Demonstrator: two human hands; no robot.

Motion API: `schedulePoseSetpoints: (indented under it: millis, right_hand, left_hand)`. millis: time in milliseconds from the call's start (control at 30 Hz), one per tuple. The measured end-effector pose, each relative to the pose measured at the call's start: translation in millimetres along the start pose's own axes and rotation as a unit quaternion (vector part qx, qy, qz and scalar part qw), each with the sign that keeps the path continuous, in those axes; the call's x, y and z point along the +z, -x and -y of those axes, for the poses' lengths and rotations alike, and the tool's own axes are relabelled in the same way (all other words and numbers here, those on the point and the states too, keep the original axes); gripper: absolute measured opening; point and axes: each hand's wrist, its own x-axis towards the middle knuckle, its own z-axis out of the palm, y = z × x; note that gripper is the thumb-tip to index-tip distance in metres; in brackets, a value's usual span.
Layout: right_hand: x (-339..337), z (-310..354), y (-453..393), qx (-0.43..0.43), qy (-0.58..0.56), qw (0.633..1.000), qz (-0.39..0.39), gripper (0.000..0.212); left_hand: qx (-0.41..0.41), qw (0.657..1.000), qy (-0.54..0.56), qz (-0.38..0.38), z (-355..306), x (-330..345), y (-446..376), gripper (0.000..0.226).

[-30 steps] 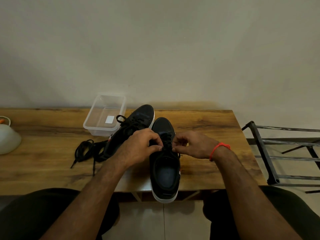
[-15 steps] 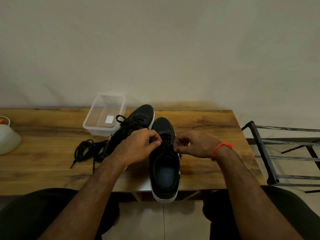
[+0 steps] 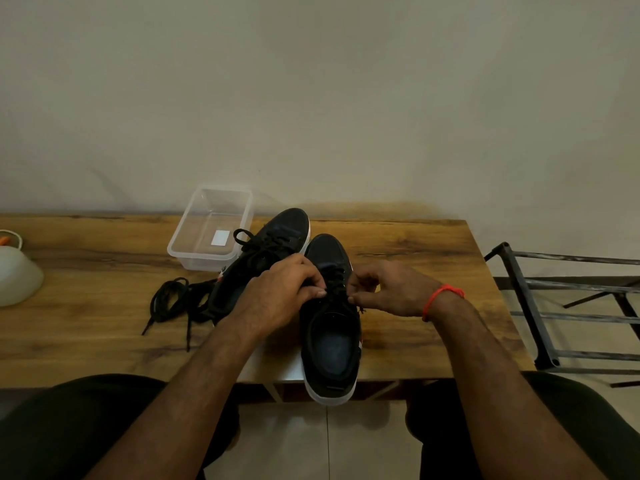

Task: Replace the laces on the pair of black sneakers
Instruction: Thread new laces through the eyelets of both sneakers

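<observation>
- Two black sneakers sit side by side on the wooden table (image 3: 415,244): the near sneaker (image 3: 330,341) lies with its heel over the front edge, and the far sneaker (image 3: 273,244) is angled behind it to the left.
- Both hands work at the near sneaker's eyelets. The left hand (image 3: 277,296) and the right hand (image 3: 391,289) each have fingers curled in a pinch at the lace (image 3: 334,282), one on either side of the tongue.
- Loose black laces (image 3: 173,299) lie in a heap on the table left of the shoes, just in front of a clear plastic tub (image 3: 211,230).
- Laces look light, limp and thin, so they probably need pinching close to the stiff tip to feed through an eyelet.
- Each shoe seems light with a firm sole; holding it by the eyelet edge should steady it.
</observation>
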Motion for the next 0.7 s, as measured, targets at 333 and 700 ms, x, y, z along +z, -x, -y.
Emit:
schedulePoseSetpoints:
  millis: [333,700]
  right_hand:
    - [0,0,0,-0.001,-0.008,1.000,-0.013,0.007]
    - [8,10,-5,-0.054,0.032,0.996,-0.058,0.006]
  left_hand:
    - [-0.003,1.000,-0.001,-0.002,-2,-2,0,0.002]
    - [0.007,1.000,-0.006,-0.005,-2,-2,-1,0.008]
